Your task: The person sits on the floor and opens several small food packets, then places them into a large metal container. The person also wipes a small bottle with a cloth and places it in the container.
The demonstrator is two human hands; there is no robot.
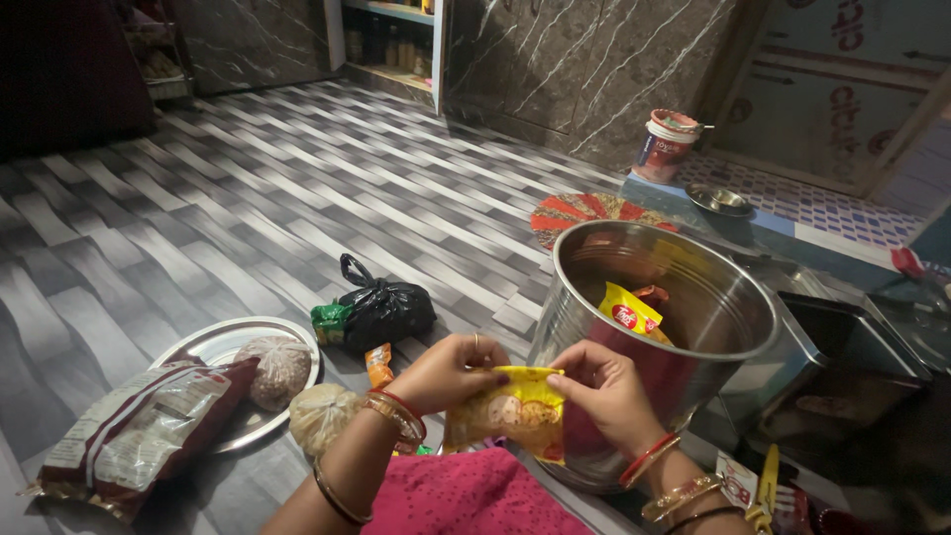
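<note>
Yellow packet [507,411], held at its top edge between both hands, just in front of the steel drum [738,327] and above a pink cloth [475,495]. Left hand [448,374]: fingers pinched closed on the packet's upper left corner; a ring and bangles are visible. Right hand [606,391]: thumb and fingers pinched closed on the upper right corner, bangles at the wrist. The packet hangs below the fingertips, its printed face toward the camera.

Steel drum: large, open, upright on the floor, touching or nearly touching the right hand; inside lies a second yellow pouch [630,313] with a red mark.

Left of the hands: a small orange sachet [378,365] on the striped floor [248,198], a knotted black bag [381,309] beyond it, and a round steel plate [223,342] bearing a tied clear bag of brown grains [277,369]. A second pale tied bag [322,416] rests just beside the left wrist. A large clear packet with red print [134,434] overlaps the plate's near edge.

Beyond the drum: a red patterned mat [580,213], a lidded tub [669,146] and a small steel bowl [718,201] on a raised ledge.
</note>
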